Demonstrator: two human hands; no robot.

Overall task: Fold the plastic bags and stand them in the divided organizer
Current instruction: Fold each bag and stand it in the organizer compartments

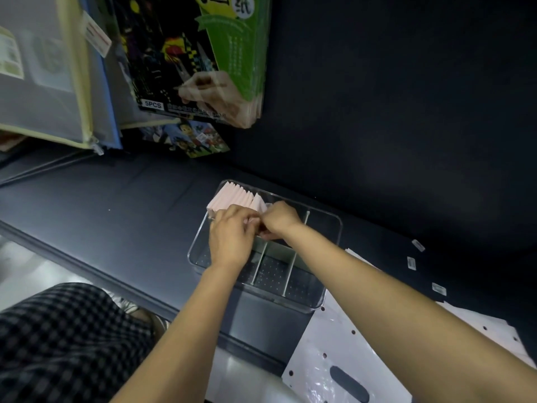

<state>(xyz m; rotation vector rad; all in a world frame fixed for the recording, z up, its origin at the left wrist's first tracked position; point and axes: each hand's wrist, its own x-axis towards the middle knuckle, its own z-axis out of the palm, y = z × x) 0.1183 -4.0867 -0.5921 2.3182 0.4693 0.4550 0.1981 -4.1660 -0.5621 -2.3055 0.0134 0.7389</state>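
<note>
A clear divided organizer [325, 289] stands on the dark shelf. Several folded pale pink bags [232, 196] stand in a row in its far left compartment. Both hands meet over that compartment. My left hand [229, 237] and my right hand [279, 218] pinch a folded pale bag [263, 234] between their fingertips, just in front of the standing row. Most of that bag is hidden by the fingers. The near compartments show a dotted floor and hold nothing I can see.
Flat white plastic bags [328, 356] with punched holes and a handle slot lie at the near right. Packaged paper goods [189, 53] and zip folders [43, 68] hang at upper left. Small white labels [411, 262] lie on the shelf at right.
</note>
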